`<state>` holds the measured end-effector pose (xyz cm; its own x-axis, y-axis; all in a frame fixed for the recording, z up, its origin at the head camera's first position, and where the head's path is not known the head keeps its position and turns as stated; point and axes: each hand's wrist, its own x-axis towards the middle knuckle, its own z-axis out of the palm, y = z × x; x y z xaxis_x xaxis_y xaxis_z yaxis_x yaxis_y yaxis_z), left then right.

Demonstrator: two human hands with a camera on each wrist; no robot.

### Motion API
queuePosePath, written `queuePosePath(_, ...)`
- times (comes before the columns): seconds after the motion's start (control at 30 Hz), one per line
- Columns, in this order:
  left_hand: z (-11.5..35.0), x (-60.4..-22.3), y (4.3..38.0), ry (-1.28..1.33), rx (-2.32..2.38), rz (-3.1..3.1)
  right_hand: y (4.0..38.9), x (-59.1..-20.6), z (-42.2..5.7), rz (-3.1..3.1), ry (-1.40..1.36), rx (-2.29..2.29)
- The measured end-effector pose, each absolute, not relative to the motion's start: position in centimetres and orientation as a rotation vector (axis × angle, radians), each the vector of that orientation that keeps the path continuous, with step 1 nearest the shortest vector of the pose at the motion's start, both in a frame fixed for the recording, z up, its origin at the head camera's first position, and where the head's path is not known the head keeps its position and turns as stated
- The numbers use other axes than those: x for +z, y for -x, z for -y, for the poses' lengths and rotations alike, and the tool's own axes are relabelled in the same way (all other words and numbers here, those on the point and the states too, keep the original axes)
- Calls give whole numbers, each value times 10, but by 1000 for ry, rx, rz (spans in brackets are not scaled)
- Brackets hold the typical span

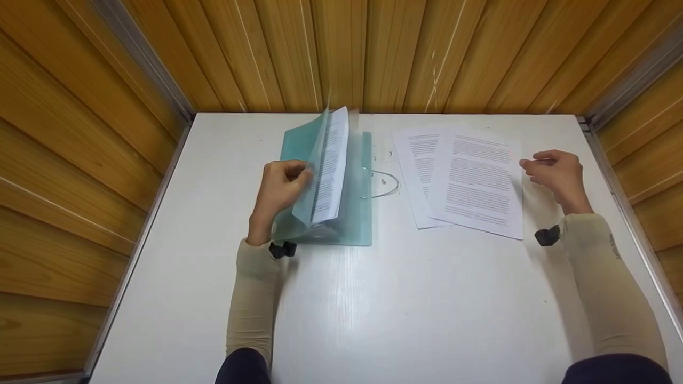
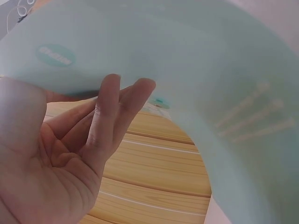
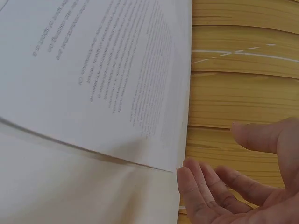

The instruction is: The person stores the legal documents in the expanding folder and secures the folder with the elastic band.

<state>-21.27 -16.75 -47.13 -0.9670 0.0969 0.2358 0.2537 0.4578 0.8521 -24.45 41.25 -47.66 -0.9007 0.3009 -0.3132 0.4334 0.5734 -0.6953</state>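
A translucent teal folder (image 1: 361,226) lies on the table with its upper leaf raised. My left hand (image 1: 280,185) pinches the edge of that leaf (image 2: 187,51) between thumb and fingers, on the folder's left side. Printed papers (image 1: 331,165) stand tilted inside the folder, among clear leaves. To the right, printed sheets (image 1: 477,181) overlap on the table. My right hand (image 1: 557,176) hovers just beyond their right edge, fingers loosely bent, thumb apart, holding nothing. In the right wrist view a printed sheet (image 3: 107,93) is close to the fingertips (image 3: 184,179).
A thin cord loop (image 1: 395,184) sticks out from the folder's right edge. The white table (image 1: 373,309) is bounded by wood-panelled walls (image 1: 395,53) at the back and both sides. Small dark specks mark the tabletop near the cord.
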Motion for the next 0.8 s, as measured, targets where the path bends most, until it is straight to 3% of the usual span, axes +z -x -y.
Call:
queuePosePath(0.4,167,-472,213,306,-1530,2559,239,-512,-418,-2660,-574,-1102)
queuePosePath(0.8,165,-473,212,316,-1524,2561,236,-520,-410,-2698,-538,-1042)
